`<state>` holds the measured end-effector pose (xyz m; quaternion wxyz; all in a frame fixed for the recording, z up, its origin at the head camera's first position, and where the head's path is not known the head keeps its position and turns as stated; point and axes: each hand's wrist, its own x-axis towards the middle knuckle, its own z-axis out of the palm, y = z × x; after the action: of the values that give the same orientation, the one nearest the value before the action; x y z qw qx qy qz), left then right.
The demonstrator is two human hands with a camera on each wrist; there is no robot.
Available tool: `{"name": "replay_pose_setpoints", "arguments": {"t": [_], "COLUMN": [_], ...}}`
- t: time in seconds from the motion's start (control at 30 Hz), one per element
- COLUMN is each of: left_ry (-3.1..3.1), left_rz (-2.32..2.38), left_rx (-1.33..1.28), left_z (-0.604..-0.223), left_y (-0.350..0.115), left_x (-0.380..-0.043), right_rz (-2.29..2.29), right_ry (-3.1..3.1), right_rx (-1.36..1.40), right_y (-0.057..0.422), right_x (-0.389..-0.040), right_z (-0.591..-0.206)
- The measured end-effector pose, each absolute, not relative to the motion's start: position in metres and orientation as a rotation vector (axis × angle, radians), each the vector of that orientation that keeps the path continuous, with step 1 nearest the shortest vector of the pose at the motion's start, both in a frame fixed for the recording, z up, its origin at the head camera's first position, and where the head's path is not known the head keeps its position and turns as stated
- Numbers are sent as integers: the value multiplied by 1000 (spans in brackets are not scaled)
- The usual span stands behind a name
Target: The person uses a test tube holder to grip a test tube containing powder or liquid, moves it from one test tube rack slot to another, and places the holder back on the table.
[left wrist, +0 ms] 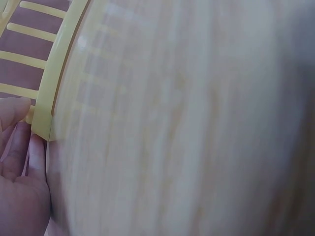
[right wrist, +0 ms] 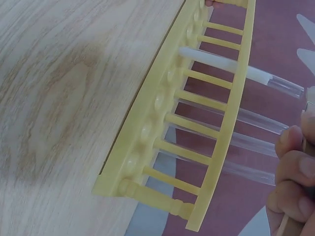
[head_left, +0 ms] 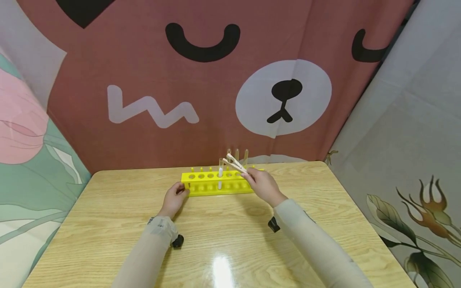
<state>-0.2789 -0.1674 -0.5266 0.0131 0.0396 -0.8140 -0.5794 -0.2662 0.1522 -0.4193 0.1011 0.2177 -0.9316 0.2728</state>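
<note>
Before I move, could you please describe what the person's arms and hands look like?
The left sleeve and right sleeve are long and pale grey-beige. The left hand and right hand are ungloved. A small black object shows beside each sleeve.

We record yellow on the rack (head_left: 232, 180), white inside one clear tube (head_left: 220, 172), pale cream on the clip (head_left: 240, 168). Tabletop (head_left: 223, 228): tan wood grain; past its far edge, brownish-red cloth (head_left: 151, 60) with bear-face print.

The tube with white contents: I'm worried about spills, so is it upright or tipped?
Upright: in the head view, that test tube stands through a hole in the yellow rack, clear end up.
</note>
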Motion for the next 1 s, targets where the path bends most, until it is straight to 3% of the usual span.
{"name": "replay_pose_setpoints", "arguments": {"t": [1.0], "left_ry": [-2514], "left_rz": [-1819], "left_rx": [99], "left_z": [-531], "left_y": [-171], "left_x": [-281], "right_rz": [750], "right_ry": [-2900], "right_rx": [604], "right_y": [127], "right_x": [-281], "right_z": [-406]}}
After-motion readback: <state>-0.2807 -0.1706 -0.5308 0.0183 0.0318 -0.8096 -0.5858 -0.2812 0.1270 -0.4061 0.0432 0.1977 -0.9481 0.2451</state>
